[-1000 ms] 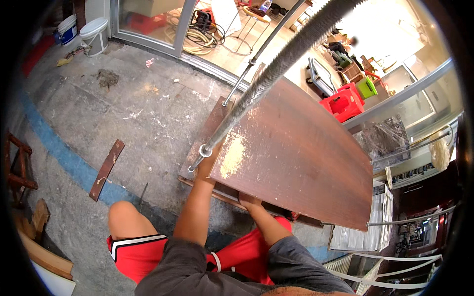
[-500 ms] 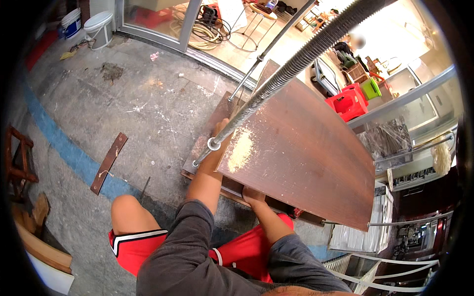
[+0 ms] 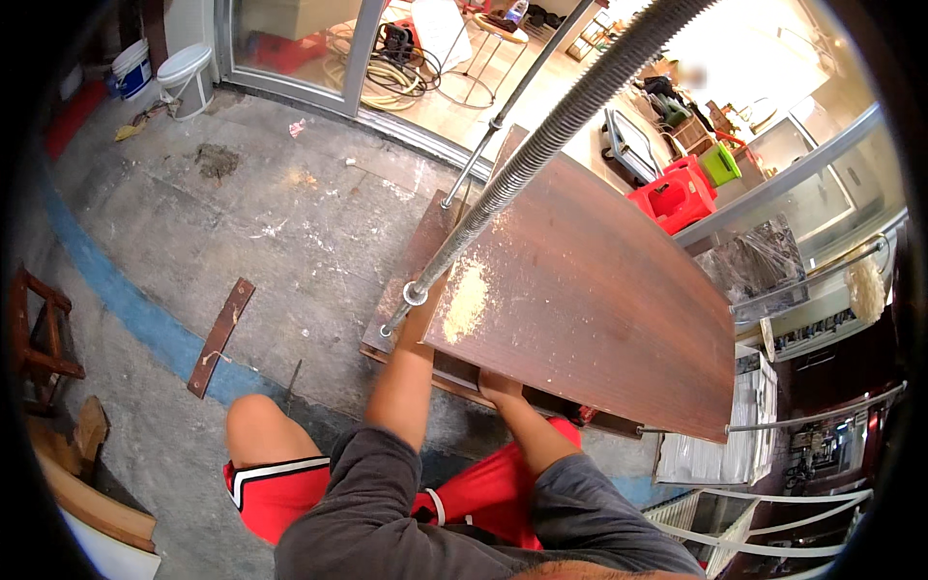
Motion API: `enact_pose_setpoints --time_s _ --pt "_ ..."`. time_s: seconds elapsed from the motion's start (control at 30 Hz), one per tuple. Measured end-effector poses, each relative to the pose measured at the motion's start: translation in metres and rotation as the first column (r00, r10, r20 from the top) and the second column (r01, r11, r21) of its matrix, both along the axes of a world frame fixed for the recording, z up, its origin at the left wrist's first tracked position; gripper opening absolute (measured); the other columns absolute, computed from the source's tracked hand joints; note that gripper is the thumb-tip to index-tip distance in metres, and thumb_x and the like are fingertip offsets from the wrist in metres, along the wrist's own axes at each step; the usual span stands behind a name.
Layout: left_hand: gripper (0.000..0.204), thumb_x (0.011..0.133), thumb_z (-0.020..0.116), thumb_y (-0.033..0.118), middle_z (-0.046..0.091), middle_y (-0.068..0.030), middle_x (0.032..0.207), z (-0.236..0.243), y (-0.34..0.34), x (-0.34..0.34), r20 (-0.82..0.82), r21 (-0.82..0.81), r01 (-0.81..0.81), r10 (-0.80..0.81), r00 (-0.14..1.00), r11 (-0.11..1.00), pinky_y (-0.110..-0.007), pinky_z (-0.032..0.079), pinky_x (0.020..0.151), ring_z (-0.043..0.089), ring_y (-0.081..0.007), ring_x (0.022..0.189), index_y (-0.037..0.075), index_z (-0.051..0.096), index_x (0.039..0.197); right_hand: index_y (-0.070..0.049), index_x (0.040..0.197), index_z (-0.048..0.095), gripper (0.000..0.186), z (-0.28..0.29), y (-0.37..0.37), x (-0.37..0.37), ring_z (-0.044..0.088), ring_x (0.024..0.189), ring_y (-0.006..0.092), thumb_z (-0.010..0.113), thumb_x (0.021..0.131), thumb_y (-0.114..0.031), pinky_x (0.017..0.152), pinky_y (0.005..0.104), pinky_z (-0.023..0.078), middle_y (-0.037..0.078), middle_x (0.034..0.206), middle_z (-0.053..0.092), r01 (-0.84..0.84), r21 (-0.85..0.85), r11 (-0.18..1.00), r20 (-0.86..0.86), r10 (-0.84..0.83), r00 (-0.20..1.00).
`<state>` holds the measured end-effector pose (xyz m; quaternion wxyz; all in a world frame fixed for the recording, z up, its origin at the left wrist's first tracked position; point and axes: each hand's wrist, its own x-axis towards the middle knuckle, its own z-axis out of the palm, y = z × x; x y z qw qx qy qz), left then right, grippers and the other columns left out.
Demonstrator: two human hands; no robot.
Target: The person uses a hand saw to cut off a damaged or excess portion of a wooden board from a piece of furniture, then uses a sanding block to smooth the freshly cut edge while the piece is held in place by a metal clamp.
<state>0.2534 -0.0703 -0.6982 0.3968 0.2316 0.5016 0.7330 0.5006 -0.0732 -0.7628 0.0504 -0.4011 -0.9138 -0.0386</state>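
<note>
In front of me stands a stack of brown wooden boards, the top board (image 3: 599, 309) carrying a pile of sawdust (image 3: 466, 300) near its left corner. A thick threaded rod (image 3: 541, 145) slants up across the left side, with a washer and nut near its foot. Behind it rises a thinner rod (image 3: 503, 111) from the lower board (image 3: 425, 237). My left hand (image 3: 421, 317) reaches in between the thick rod and the top board's edge; its fingers are hidden. Beneath the front edge goes my right hand (image 3: 495, 383), only its wrist side showing, fingers out of sight.
On the grey floor at left lies a brown wooden strip (image 3: 220, 338) with a string. Two buckets stand at the far left, the nearer a lidded bucket (image 3: 186, 82). A red stool (image 3: 675, 193) is behind the glass at right. White wrapped packages (image 3: 720, 416) stand beyond the boards.
The view has shifted slightly. My left hand, partly visible past the rod before, is now drawn lower and more hidden. My right arm stays at the front edge.
</note>
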Motion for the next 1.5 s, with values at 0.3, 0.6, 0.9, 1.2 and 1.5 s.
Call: enact_pose_setpoints --time_s 0.3,0.6,0.9,1.2,1.5 --pt "0.035 0.104 0.053 0.027 0.069 -0.0126 0.101 0.019 -0.037 0.023 0.309 0.056 -0.020 0.002 0.951 0.998 -0.033 0.052 0.074 0.064 -0.0187 0.087 -0.003 0.065 0.119 -0.010 0.122 0.067 0.036 -0.016 0.001 0.013 0.059 0.116 0.0393 0.048 0.096 -0.025 0.102 0.0516 0.044 0.019 0.123 0.066 -0.012 -0.024 1.000 -0.038 0.011 0.999" --pt "0.026 0.102 0.056 0.021 0.069 -0.0110 0.097 -0.046 -0.019 0.015 -0.365 0.199 -0.067 0.138 0.921 0.978 -0.035 0.052 0.072 0.067 -0.0205 0.086 -0.001 0.065 0.113 -0.008 0.122 0.067 0.036 0.002 -0.004 0.002 0.060 0.116 0.0403 0.048 0.095 -0.024 0.101 0.0519 0.045 0.019 0.123 0.066 0.011 -0.077 0.997 0.026 -0.009 1.000" --pt "0.026 0.100 0.059 0.019 0.070 -0.0079 0.089 0.021 -0.025 0.009 0.428 0.323 0.102 -0.241 0.871 0.941 -0.030 0.053 0.055 0.067 -0.0143 0.069 -0.003 0.066 0.111 -0.007 0.125 0.065 0.038 -0.003 0.003 -0.004 0.057 0.120 0.0416 0.045 0.097 -0.024 0.104 0.0526 0.043 0.021 0.127 0.064 0.082 -0.171 0.982 0.046 -0.075 0.996" --pt "0.034 0.104 0.053 0.023 0.068 -0.0092 0.109 0.032 -0.025 0.017 0.510 0.416 0.089 -0.313 0.801 0.905 -0.030 0.054 0.074 0.067 -0.0161 0.091 -0.001 0.060 0.127 -0.009 0.134 0.059 0.046 -0.049 0.014 0.025 0.050 0.130 0.0392 0.043 0.100 -0.035 0.113 0.0514 0.035 0.019 0.140 0.057 0.041 -0.275 0.961 -0.045 -0.056 0.997" --pt "0.042 0.104 0.055 0.025 0.069 -0.0124 0.116 0.052 -0.050 0.029 -0.036 0.152 0.023 -0.018 0.999 0.988 -0.033 0.056 0.083 0.068 -0.0201 0.099 0.002 0.054 0.139 -0.008 0.131 0.062 0.043 -0.037 0.010 0.024 0.054 0.126 0.0395 0.044 0.100 -0.032 0.108 0.0494 0.040 0.021 0.135 0.060 0.026 -0.129 0.991 -0.063 -0.034 0.997"
